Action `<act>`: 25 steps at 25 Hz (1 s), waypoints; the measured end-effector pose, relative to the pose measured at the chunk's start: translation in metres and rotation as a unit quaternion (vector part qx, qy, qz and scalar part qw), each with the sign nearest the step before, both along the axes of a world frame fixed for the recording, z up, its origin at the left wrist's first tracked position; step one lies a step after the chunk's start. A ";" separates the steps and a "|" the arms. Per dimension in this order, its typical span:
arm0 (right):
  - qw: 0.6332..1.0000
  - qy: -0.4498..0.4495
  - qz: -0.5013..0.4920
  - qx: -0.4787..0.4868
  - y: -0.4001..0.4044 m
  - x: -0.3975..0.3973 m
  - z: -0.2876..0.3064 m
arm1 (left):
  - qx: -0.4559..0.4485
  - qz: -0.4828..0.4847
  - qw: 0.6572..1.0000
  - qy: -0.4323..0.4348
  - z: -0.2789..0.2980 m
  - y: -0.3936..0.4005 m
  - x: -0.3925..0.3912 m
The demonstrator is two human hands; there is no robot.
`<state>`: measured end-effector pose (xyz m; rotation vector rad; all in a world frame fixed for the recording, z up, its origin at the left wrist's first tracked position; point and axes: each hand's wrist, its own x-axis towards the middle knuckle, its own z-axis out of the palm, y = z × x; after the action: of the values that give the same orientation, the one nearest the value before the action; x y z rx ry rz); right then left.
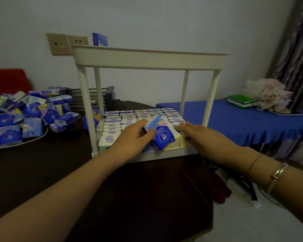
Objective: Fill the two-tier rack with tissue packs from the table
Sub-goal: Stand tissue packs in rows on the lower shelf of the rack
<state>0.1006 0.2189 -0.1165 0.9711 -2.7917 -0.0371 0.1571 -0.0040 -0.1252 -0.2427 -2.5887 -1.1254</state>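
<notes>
- On the dark table, near its right edge, stands the white two-tier rack.
- Lower tier: packed with rows of tissue packs standing on edge, white labelled edges upward.
- Left hand: fingers and thumb curled round one blue tissue pack, held tilted above the front rows of the lower tier.
- Right hand: fingers extended and flat (not curled), resting on the packs at the front right of the lower tier; nothing grasped.
- Upper tier: one blue pack stands upright at the back left; the tray floor is hidden by the rim.
- Loose pile of packs: heaped on the table, left of the rack and well apart from both hands.
- White cable: runs under the front edge of the pile.
- Wall sockets: mounted behind the rack's upper left corner.
- Blue-covered surface: right of the rack, carrying green boxes and a crumpled cloth.
- Right wrist: bracelet worn.
</notes>
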 end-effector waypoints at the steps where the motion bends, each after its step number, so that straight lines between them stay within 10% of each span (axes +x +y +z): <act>1: 1.000 -0.010 0.000 -0.016 0.000 0.002 0.001 | 0.002 -0.006 1.000 -0.007 0.001 0.000 0.000; 5: 0.939 -0.120 0.044 -0.319 -0.014 0.007 0.022 | -0.014 -0.058 0.998 -0.014 0.018 0.009 -0.004; 8: 0.916 -0.155 0.054 -0.367 -0.030 -0.001 0.040 | -0.083 -0.063 0.994 0.015 0.030 0.016 -0.025; 14: 0.894 0.071 -0.035 -0.442 -0.028 -0.033 0.050 | -0.220 0.063 0.973 -0.010 0.022 -0.007 -0.059; 19: 0.951 0.201 -0.093 -0.215 -0.054 -0.059 0.028 | -0.272 0.096 0.952 -0.107 0.001 -0.038 -0.064; 25: 0.950 0.104 -0.244 -0.163 -0.065 -0.079 0.017 | -0.219 0.096 0.964 -0.117 0.006 -0.053 -0.060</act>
<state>0.0218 0.1539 -0.0991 0.1773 -2.6497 0.2323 0.0969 -0.0568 -0.1194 0.0519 -2.9701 -0.5308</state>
